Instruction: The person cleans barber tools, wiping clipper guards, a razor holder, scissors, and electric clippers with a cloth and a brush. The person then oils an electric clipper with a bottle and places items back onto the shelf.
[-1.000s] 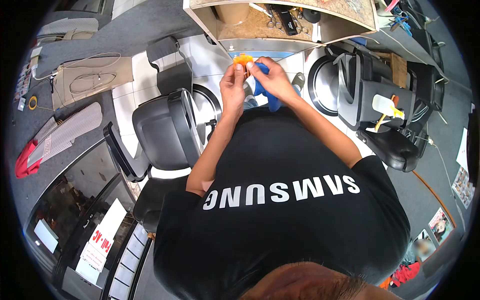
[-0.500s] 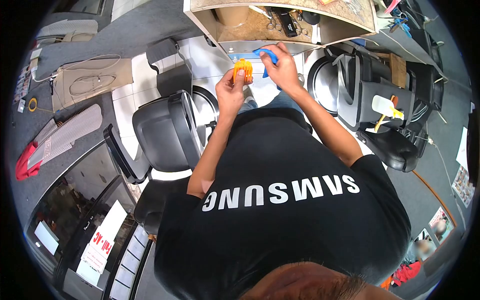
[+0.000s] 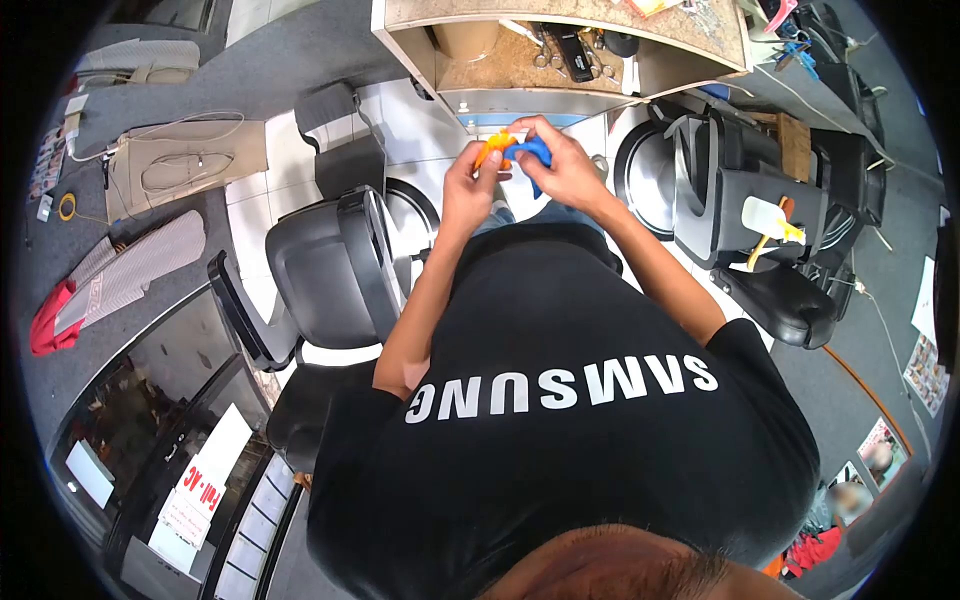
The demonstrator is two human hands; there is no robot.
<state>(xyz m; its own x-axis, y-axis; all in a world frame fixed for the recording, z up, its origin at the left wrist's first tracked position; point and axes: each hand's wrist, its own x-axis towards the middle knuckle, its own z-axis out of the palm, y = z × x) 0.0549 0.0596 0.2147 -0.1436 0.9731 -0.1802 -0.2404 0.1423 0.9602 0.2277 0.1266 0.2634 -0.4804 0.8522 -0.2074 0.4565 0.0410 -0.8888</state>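
Observation:
My left hand (image 3: 467, 192) is closed on an orange clipper guard (image 3: 494, 146), a small toothed plastic piece pinched between thumb and fingers. From the other side my right hand (image 3: 572, 177) grips a blue cloth (image 3: 535, 152). The cloth is bunched against the guard, and part of it hangs below the fingers. Both hands meet in front of my body, just short of the cabinet. Fingers and cloth cover much of the guard.
Ahead stands an open wooden cabinet (image 3: 475, 75) with scissors (image 3: 548, 55) and a black clipper-like item (image 3: 574, 55) on its shelf. Black salon chairs (image 3: 325, 262) flank me. A spray bottle (image 3: 765, 215) lies on the right chair. Cables lie on a cardboard sheet (image 3: 130, 180).
My hands have come together. The guard moved right and tilted, and the blue cloth, held apart from it before, now presses against it.

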